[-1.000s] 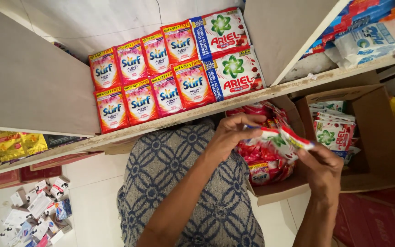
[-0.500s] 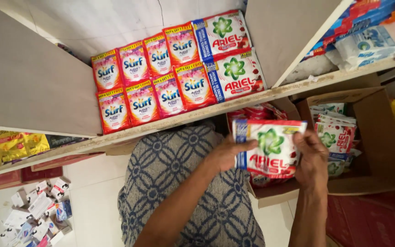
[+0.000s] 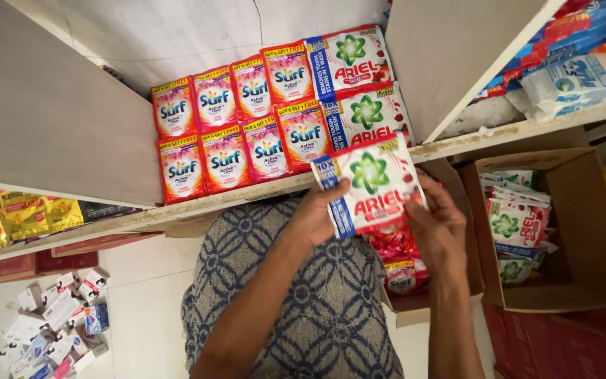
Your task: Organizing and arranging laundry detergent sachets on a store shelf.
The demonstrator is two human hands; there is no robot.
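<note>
Head view: person is holding a white-and-red detergent pouch (image 3: pixel 372 186) w/ both hands, just in front of the shelf edge (image 3: pixel 247 200), face-up and slightly tilted, lined up w/ the matching pouches already lying there. Left hand (image 3: pixel 315 214) is gripping the pouch's left/lower edge; thumb is on the front, fingers are tucked behind, closed on the pack. Right hand (image 3: pixel 440 228) is pinching the right/lower side; fingers are curled round the edge, palm under. Two-hand hold is likely keeping the floppy pack flat so it stays level w/ the row.

Shelf stock is lying flat in rows, fronts facing up: pink pouches (image 3: pixel 229 130) on the left, white-and-red pouches (image 3: pixel 359 88) on the right, touching side by side; probably arranged by kind so the fronts read at a glance. Held pouch is overlapping the lower one's bottom edge in view; can't tell if touching.

Below the hands, more pink packs (image 3: pixel 401 263) are sitting in an open carton. Second cardboard box (image 3: pixel 583 231) to the right is holding more white-and-green pouches (image 3: pixel 517 224). Small boxes (image 3: pixel 54 319) are lying scattered on the floor, lower left. Yellow packs (image 3: pixel 8 217) are sitting on a lower shelf, far left.
</note>
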